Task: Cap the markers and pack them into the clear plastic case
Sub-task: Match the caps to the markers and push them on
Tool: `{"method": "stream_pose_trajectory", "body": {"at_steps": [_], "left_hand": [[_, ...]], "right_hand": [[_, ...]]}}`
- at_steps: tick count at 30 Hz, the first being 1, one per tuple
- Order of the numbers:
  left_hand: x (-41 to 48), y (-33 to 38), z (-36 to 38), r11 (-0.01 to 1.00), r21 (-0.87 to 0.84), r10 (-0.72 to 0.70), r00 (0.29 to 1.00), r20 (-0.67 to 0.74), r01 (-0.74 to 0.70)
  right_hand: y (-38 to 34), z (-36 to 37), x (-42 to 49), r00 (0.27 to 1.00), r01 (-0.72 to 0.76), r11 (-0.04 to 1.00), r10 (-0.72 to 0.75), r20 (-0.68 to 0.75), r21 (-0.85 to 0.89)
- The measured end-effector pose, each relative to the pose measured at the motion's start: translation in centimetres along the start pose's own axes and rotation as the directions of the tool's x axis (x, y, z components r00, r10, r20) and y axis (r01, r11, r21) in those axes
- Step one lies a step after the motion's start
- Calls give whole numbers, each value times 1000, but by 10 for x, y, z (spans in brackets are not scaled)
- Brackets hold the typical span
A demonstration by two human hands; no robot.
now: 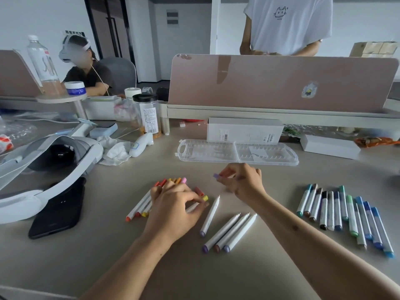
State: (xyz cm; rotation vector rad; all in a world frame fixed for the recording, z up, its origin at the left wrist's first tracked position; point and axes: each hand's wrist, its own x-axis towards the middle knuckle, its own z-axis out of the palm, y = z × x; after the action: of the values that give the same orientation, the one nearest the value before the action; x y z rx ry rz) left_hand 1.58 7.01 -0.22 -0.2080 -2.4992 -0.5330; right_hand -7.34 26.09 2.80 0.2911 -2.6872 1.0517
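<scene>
A purple cap [216,176] is pinched in the curled fingers of the right hand [243,181] at centre frame; a yellow-capped marker [204,198] is pinched by the left hand [173,205], laid over warm-coloured markers [138,205]. The clear plastic case [205,151] is lying open just above the hands; four uncapped markers [233,231] are spread below centre.

Bare left hand [173,204] and right hand [242,180], 2 bare forearms [129,263], 1 small mole [295,227] on the right

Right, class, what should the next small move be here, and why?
Probably press the purple cap pinched in the right hand onto the uncapped purple-ended marker lying nearest it, since its tip is bare and the colours appear to match.
</scene>
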Motion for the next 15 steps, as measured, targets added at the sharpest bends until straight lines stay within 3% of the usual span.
{"method": "stream_pose_trajectory", "body": {"at_steps": [5,15], "left_hand": [[-4,9,2,1000,-5,21,999,51,-21],[-4,15,1,996,76,31,990,136,-42]], "right_hand": [[3,-21,-10,991,-101,934,65,115,342],[22,-30,-26,991,-83,871,20,134,484]]}}
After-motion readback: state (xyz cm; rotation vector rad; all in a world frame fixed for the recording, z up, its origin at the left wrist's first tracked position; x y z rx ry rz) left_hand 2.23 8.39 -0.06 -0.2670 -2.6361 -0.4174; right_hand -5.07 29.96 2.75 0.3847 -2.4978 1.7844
